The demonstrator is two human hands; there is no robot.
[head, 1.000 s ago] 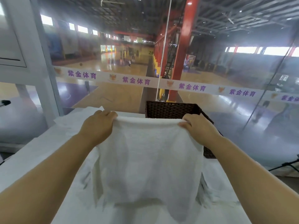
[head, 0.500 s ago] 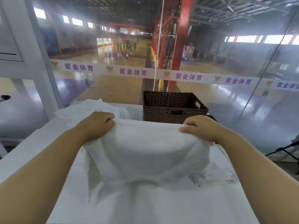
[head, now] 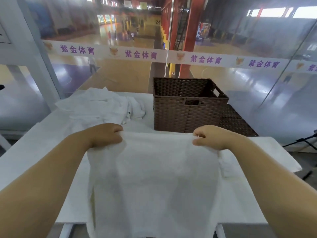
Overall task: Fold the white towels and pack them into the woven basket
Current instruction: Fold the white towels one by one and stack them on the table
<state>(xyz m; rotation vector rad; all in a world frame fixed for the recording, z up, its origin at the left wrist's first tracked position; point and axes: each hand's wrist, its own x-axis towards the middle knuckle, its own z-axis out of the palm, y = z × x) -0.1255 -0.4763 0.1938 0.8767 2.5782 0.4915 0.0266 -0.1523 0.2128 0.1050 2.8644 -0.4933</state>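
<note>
- On the table (head: 34, 146), you're lowering the white towel (head: 154, 177) flat; a second ago you were holding it up.
- Your left hand (head: 106, 135) and right hand (head: 208, 136) are both pinching its far corners, fingers curled.
- Towel is lying just before the woven basket (head: 187, 114), near edge overhanging.
- Folding is likely starting now; unfolded pile (head: 101, 105) is waiting at left.

Setting: indoor sports hall, seen from behind glazing. Evidence: the glass wall (head: 257, 103) across mid-frame carries a white strip (head: 109, 53) printed 紫金体育 in purple. Beyond it, upper centre, lie a polished wooden court floor (head: 120, 74) with purple zones, small figures (head: 132, 36) on court, a red steel column (head: 190, 40), and high windows (head: 274, 12) upper right.
</note>
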